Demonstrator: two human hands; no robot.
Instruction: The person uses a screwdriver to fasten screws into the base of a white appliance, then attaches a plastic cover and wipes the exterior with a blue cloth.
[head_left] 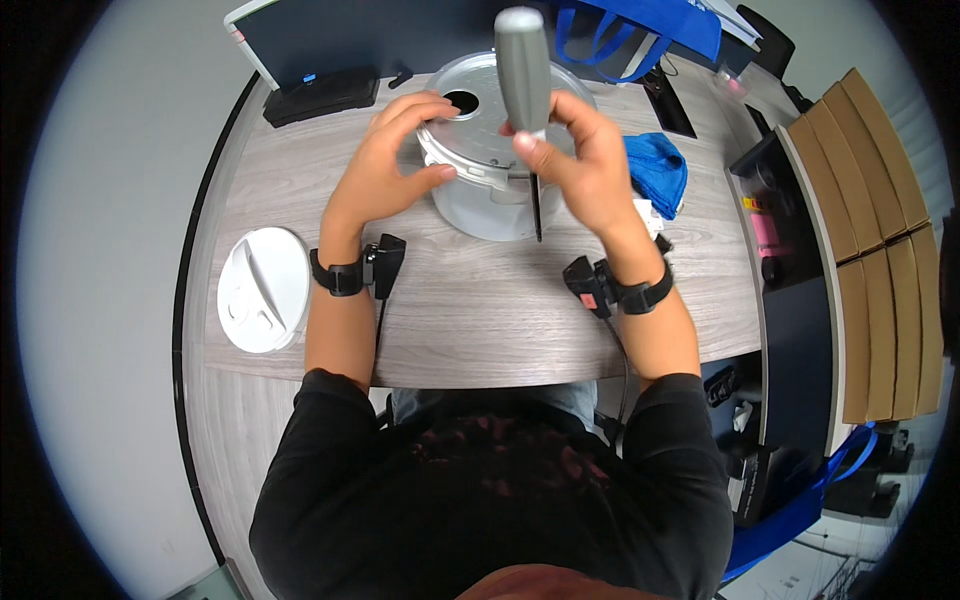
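Observation:
A round white appliance (475,205) with a translucent top and a dark round hole stands on the desk in front of me. My left hand (385,165) grips its left rim, with fingers on top by the hole and the thumb lower on the side. In my right hand (590,165) is a screwdriver (525,80) with a grey handle, held upright between thumb and fingers. Its dark shaft points down past the appliance's near right edge. Whether the tip touches anything I cannot tell.
A white oval cover (263,290) lies on the left of the desk. Behind it is a black case (322,97). A blue cloth (655,172) sits right of the appliance, and a blue bag (645,30) stands at the back. Brown boxes (860,170) line the right side.

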